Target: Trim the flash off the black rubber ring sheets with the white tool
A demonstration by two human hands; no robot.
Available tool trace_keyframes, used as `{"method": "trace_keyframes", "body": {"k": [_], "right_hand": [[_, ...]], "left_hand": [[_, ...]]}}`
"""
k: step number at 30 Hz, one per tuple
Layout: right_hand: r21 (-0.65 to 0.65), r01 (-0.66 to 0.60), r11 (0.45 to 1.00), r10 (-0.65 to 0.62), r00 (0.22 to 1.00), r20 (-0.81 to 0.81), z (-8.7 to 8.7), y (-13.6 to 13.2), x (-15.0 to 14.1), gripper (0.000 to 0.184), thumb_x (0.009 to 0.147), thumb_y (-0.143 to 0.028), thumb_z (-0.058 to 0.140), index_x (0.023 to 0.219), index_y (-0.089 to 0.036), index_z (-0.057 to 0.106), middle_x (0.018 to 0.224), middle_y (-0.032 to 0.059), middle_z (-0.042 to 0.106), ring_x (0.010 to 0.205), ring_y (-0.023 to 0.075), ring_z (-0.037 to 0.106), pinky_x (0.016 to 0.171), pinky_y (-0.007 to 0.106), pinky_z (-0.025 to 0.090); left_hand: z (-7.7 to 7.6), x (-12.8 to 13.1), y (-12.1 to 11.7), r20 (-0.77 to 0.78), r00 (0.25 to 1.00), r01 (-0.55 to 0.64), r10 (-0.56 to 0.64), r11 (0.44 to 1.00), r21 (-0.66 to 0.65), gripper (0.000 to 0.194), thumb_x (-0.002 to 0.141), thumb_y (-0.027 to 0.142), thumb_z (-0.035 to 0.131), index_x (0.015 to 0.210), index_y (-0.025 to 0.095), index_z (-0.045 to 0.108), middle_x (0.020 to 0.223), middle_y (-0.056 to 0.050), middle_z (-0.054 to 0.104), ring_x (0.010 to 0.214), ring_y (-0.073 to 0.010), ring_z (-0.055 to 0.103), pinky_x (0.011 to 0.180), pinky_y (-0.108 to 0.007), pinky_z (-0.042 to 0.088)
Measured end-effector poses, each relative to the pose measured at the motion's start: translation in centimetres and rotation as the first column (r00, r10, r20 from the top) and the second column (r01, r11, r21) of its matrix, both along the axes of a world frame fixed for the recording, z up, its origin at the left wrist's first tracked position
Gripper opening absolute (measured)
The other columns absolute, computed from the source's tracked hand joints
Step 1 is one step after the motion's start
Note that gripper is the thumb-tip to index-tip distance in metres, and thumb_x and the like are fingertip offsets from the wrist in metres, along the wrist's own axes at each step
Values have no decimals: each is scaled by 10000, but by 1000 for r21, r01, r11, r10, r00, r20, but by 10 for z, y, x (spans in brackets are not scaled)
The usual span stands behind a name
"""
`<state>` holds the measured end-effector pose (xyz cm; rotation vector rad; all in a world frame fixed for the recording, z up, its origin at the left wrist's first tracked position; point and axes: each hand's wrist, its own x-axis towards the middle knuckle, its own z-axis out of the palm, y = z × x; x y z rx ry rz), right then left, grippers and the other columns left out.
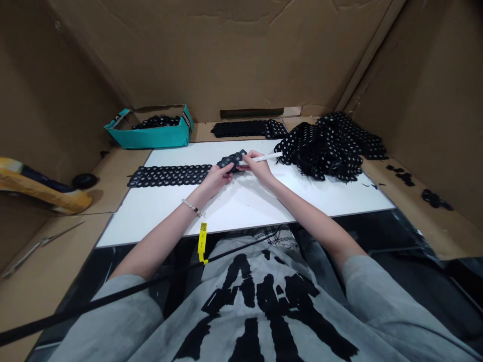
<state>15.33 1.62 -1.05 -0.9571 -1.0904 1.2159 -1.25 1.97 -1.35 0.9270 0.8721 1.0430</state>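
A long black strip [171, 175] set with rows of round grey discs lies across the white board [169, 211]. Its right end is lifted, and my left hand [218, 179] pinches it between thumb and fingers. My right hand [259, 168] is closed around a slim white pen-like tool [268, 157], its back end pointing right. The fingertips of my right hand meet the strip's raised end. The tool's working tip is too small to make out.
Behind the board, a teal box [154, 138] holds black pieces, beside a folded black strip [239, 129]. A heap of dotted black strips [324, 146] covers the right back. Tweezers [43, 242] and a yellow packet [45, 186] lie left. Cardboard walls [241, 60] surround everything.
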Motion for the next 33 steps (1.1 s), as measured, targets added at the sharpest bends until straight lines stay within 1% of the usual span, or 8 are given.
{"method": "trace_keyframes", "body": {"k": [7, 10, 13, 17, 20, 27, 30, 33], "right_hand": [[223, 79, 971, -154, 928, 340, -4, -13, -3, 275, 870, -393, 579, 681, -235, 455, 645, -31, 530, 696, 174, 605, 713, 310, 507], [278, 65, 958, -180, 892, 414, -4, -16, -3, 266, 888, -387, 560, 691, -240, 458, 655, -27, 542, 681, 174, 563, 748, 323, 496], [240, 57, 969, -139, 930, 340, -4, -13, -5, 280, 866, -410, 597, 694, -236, 462, 656, -38, 531, 692, 158, 571, 757, 308, 520], [-17, 29, 999, -29, 999, 22, -3, -4, -8, 352, 811, -418, 670, 674, -226, 408, 627, -61, 512, 647, 127, 621, 715, 294, 577], [-102, -10, 995, 1, 997, -83, 0, -1, -8, 385, 788, -390, 719, 670, -221, 394, 611, -69, 533, 613, 112, 641, 697, 285, 600], [-49, -6, 999, 3, 998, -64, 2, -4, -7, 388, 791, -404, 721, 666, -218, 405, 635, -63, 528, 638, 115, 656, 725, 289, 600], [67, 36, 997, -40, 997, 65, -2, -8, -8, 353, 820, -435, 672, 680, -225, 425, 655, -55, 515, 678, 133, 638, 725, 294, 576], [231, 65, 971, -130, 951, 281, -7, -13, -9, 287, 879, -417, 580, 699, -235, 452, 675, -37, 531, 701, 158, 611, 721, 304, 531]], "left_hand": [[-4, -1, 3, -17, 1000, 20, -20, 1000, 1, 198, 747, 174, 816, 717, 102, 635, 618, -7, 562, 531, -70, 493, 504, -187, 407], [-2, -1, 1, -22, 999, 27, -27, 1000, 3, 189, 760, 167, 804, 715, 103, 632, 610, -2, 552, 524, -69, 487, 501, -188, 411], [1, -1, -1, -44, 999, 19, -18, 1000, 0, 187, 771, 178, 798, 728, 111, 629, 604, -2, 557, 518, -72, 483, 503, -196, 416], [3, 0, -1, -38, 999, 1, 0, 1000, 20, 198, 755, 194, 812, 781, 107, 636, 679, -26, 616, 538, -73, 509, 501, -194, 408], [2, 0, -1, -30, 1000, -3, 4, 999, 32, 222, 742, 220, 822, 809, 109, 642, 694, -22, 621, 541, -73, 509, 486, -194, 390], [0, 0, 1, -3, 1000, -23, 23, 999, 24, 269, 694, 238, 861, 774, 122, 632, 663, 2, 583, 507, -52, 435, 430, -179, 298], [-3, 1, 3, 9, 1000, -26, 26, 999, 19, 246, 702, 217, 852, 747, 116, 632, 655, -3, 588, 503, -50, 425, 435, -180, 296], [-7, 2, 4, -9, 999, -38, 38, 999, 16, 213, 724, 194, 831, 725, 114, 634, 669, -21, 616, 517, -57, 448, 455, -187, 318]]}}
